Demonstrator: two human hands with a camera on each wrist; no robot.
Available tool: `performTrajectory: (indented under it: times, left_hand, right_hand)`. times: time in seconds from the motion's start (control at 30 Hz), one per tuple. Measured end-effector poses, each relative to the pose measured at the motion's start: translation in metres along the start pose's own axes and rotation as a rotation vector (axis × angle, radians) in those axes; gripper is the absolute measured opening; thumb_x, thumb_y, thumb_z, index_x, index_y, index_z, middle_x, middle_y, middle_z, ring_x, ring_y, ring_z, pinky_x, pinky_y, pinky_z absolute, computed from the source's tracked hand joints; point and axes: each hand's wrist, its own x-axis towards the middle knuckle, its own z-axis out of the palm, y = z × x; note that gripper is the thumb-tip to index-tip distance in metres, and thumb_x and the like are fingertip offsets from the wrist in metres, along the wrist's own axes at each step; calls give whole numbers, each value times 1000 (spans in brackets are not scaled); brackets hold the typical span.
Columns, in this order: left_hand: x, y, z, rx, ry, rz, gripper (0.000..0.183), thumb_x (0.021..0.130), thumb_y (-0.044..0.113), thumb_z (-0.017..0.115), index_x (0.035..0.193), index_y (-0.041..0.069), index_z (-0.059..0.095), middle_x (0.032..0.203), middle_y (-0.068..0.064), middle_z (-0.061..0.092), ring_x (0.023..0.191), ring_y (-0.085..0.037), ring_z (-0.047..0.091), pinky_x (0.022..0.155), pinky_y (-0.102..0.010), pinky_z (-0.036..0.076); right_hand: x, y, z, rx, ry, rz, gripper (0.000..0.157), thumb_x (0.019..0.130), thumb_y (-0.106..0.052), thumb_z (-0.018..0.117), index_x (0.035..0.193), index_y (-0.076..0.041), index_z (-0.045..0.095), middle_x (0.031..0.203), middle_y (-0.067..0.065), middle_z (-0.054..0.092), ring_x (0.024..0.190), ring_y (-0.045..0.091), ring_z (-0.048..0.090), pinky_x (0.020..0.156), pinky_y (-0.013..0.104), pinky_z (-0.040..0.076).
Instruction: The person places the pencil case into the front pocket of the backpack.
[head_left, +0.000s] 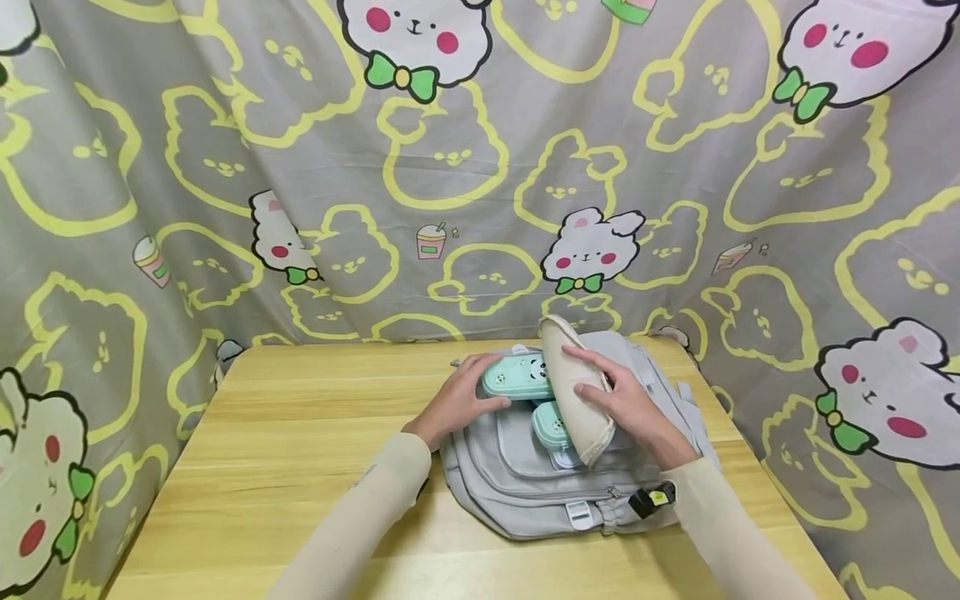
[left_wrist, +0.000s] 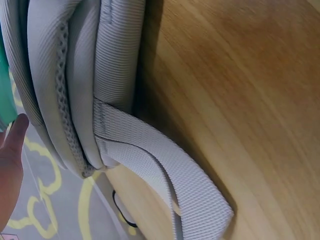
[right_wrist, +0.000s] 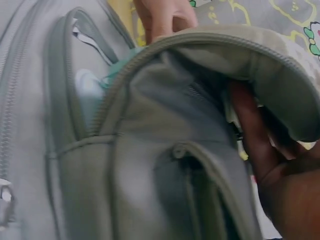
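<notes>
A grey backpack point(head_left: 517, 508) lies on the table, its front pocket unzipped. My left hand point(head_left: 462, 398) grips the left end of a mint-green case point(head_left: 517, 377) with a panda face and a football print, above the pocket. Below it, a second mint-green piece point(head_left: 551, 427) with a similar print shows at the pocket opening; whether it is separate is hard to tell. My right hand point(head_left: 626, 404) holds the beige pocket flap point(head_left: 566, 387) lifted. In the right wrist view, its fingers point(right_wrist: 250, 125) reach under the zipped edge. Part of the case point(left_wrist: 6, 95) appears in the left wrist view.
The backpack rests on a wooden table point(head_left: 300, 433), towards its right side. A grey webbing strap point(left_wrist: 165, 165) lies on the wood. A black buckle point(head_left: 651, 500) sits at the bag's near right. A patterned curtain point(head_left: 480, 167) surrounds the table's back and sides.
</notes>
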Motion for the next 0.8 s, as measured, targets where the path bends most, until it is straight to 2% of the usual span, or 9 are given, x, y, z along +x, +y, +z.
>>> performTrajectory:
  times: [0.07,0.17,0.27,0.37,0.53,0.67,0.8]
  left_hand:
    - [0,-1,-1,-8,4,-8,83,99,43,82,169,24,42,171,-5,43,159,-31,42,129,-56,38]
    - [-1,-2,-3,-16,5,-9,84,99,43,82,169,21,42,172,-6,43,160,-31,41,130,-56,37]
    - [-1,-1,-3,-16,3,-11,83,99,42,82,169,21,43,171,-5,44,160,-31,42,130,-55,38]
    - [-1,-2,-4,-13,1,-14,83,99,42,82,168,20,43,171,-5,45,159,-30,43,129,-54,39]
    - [-5,-6,-4,-59,5,-27,81,99,39,83,168,18,45,171,-6,47,157,-29,47,127,-50,43]
    - [-7,-9,-6,-101,12,-39,80,98,37,84,167,19,47,169,-5,50,152,-28,54,124,-47,48]
    - [-9,-13,-8,-115,27,-25,77,98,33,84,165,18,50,166,-7,54,146,-28,61,120,-45,51]
  right_hand:
    - [2,-4,-2,-32,-16,-3,61,106,-12,68,164,-21,52,176,11,39,158,37,37,113,23,45]
    - [6,-9,-4,-79,-47,-16,63,105,-7,66,164,-24,53,176,9,39,161,35,34,124,42,40]
    - [11,-14,-4,-141,-64,-30,69,101,0,63,164,-27,52,175,9,40,159,33,37,123,55,38]
    - [15,-19,-3,-192,-69,-27,73,98,3,61,164,-27,52,174,12,42,151,34,44,117,56,42]
    - [18,-28,0,-247,-54,10,65,102,-8,69,164,-21,53,171,20,44,145,38,51,110,52,49]
    - [19,-29,2,-229,-54,39,63,103,-12,72,163,-19,54,170,22,44,145,40,51,107,51,52]
    - [21,-26,3,-183,-59,53,63,103,-11,71,163,-21,54,172,20,43,148,39,49,111,48,50]
